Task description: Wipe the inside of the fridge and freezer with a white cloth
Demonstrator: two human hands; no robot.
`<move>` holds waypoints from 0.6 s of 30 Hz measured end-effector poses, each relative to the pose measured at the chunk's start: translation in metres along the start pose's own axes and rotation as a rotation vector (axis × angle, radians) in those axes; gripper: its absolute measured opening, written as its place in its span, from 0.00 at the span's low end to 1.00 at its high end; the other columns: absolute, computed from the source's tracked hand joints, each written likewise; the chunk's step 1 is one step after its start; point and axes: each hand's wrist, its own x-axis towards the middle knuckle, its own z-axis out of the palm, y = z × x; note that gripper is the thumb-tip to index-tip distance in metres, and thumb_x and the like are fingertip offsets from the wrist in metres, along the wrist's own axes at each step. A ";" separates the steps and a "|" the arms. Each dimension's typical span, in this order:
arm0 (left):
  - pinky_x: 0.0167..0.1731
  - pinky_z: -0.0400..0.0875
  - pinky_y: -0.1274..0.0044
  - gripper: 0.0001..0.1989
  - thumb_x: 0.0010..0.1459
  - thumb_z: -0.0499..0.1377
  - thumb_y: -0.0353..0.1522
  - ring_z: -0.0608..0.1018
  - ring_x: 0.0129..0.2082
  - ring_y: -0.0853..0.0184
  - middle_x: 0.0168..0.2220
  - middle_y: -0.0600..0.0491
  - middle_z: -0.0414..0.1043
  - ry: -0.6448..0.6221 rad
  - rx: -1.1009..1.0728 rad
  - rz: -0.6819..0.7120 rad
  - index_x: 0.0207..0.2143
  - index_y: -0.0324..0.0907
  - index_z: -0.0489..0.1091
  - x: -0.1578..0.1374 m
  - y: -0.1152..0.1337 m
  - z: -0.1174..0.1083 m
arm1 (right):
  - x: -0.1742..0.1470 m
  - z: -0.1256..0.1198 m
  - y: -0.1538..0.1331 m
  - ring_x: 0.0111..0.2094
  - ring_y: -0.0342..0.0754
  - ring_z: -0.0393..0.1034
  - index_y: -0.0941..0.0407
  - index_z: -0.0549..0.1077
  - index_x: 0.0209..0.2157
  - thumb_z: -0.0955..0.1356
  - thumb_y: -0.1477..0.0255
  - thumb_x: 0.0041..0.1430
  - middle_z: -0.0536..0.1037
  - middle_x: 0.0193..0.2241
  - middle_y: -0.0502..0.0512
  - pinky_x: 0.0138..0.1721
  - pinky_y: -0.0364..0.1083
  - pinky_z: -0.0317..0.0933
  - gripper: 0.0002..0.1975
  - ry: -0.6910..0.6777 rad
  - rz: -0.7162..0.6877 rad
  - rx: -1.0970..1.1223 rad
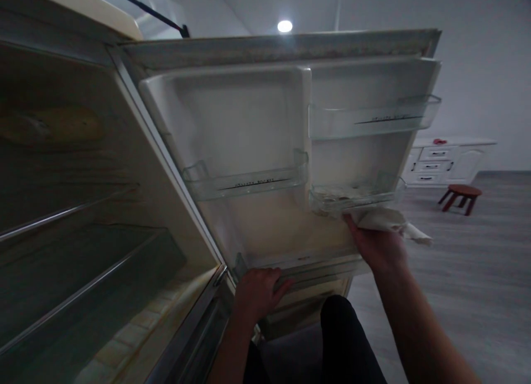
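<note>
A fridge door (249, 113) stands wide open in front of me, its inner side facing me. My left hand (258, 291) is at the lowest clear door shelf (327, 270), fingers over its front rim and thumb on the outside. My right hand (384, 248) is closed on a pale cloth (381, 219), just under the lower right door shelf (357, 198). Part of the cloth hangs out past the hand to the right. Small items that I cannot make out lie in that shelf. A clear door shelf (249, 183) is fixed at mid-height on the left.
To the left is the dark fridge interior, with glass shelves (83, 290) and a yellowish wrapped item (53, 124) high up. Another clear door shelf (369, 121) is at upper right. A red-brown stool (462, 193) and a white cabinet (450, 161) stand farther right. My knee (338, 317) is below the door.
</note>
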 end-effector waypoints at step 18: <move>0.39 0.73 0.68 0.31 0.66 0.43 0.55 0.82 0.36 0.57 0.33 0.47 0.81 -0.023 0.013 -0.029 0.36 0.44 0.76 -0.001 0.003 -0.003 | 0.041 0.020 -0.050 0.56 0.56 0.70 0.48 0.78 0.47 0.52 0.57 0.70 0.77 0.48 0.58 0.52 0.66 0.68 0.26 0.068 0.134 0.768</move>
